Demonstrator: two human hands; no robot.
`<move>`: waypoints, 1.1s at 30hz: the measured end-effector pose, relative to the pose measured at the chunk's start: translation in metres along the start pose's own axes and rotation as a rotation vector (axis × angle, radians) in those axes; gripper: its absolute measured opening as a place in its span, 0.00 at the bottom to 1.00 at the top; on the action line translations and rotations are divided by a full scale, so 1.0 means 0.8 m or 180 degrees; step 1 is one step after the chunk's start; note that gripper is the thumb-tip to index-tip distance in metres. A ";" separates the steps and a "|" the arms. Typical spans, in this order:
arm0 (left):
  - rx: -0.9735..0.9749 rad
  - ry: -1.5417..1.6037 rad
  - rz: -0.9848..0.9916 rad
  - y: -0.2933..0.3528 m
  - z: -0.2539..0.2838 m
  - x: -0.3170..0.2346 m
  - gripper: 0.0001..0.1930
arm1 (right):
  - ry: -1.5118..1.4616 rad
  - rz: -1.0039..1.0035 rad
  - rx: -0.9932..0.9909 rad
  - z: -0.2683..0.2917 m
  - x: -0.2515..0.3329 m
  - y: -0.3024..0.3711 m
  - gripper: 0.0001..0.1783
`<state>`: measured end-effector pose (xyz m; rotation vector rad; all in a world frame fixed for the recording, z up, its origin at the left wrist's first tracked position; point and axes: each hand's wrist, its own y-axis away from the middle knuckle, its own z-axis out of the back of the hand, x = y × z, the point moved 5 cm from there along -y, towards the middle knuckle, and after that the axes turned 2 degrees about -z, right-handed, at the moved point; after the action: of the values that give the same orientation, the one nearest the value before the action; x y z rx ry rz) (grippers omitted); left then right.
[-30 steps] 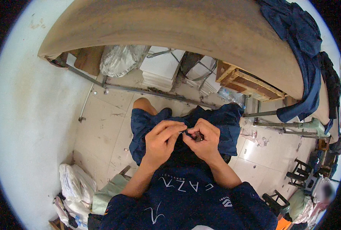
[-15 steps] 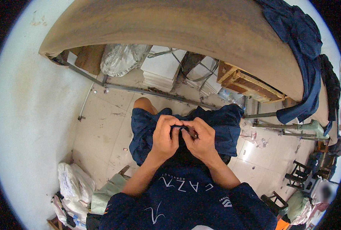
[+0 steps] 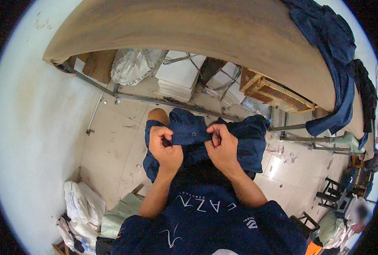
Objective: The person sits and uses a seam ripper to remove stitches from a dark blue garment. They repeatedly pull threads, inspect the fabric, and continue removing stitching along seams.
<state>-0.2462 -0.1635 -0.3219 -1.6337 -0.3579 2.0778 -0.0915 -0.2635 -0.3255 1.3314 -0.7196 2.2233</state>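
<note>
A dark navy garment point(image 3: 184, 124) lies across my lap, with one strip of it stretched between my hands. A small round spot, perhaps a button, shows on that strip. My left hand point(image 3: 166, 152) is closed on the strip's left end, fingers curled over the cloth. At the other end my right hand point(image 3: 223, 149) pinches the cloth between thumb and fingers. Something small and dark sits inside the curl of the right fingers; its kind is hidden.
Ahead stands a cloth-covered table point(image 3: 189, 29), with dark blue clothing point(image 3: 325, 38) draped over its right end. Beneath it are a clear plastic bag point(image 3: 133, 66), stacks of white sheets point(image 3: 178, 76) and a wooden drawer point(image 3: 278, 93). White sacks point(image 3: 82, 204) stand behind left, dark stools point(image 3: 329, 193) right.
My hands have moved apart, the left one going left, and the cloth bunched between them is now spread into a flat strip. The right hand has barely shifted.
</note>
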 end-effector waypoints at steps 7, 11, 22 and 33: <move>-0.0604 0.0818 0.0189 0.013 -0.003 -0.011 0.15 | -0.0160 0.0300 -0.0461 0.009 0.009 0.006 0.16; -0.0413 0.0696 0.0000 0.017 -0.007 -0.013 0.16 | -0.0298 0.0515 -0.0636 0.013 0.010 0.007 0.14; 0.0218 0.0177 0.0925 -0.010 0.007 0.008 0.16 | -0.0418 0.0126 0.0282 0.018 0.000 -0.016 0.15; -0.1461 0.1736 0.1588 -0.088 0.222 0.155 0.19 | 0.1018 -0.0833 0.0315 0.137 -0.164 0.018 0.12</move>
<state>-0.4254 -0.0252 -0.3467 -2.7057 -0.2651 1.8302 0.0286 -0.3586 -0.4019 1.0109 -0.3045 2.2052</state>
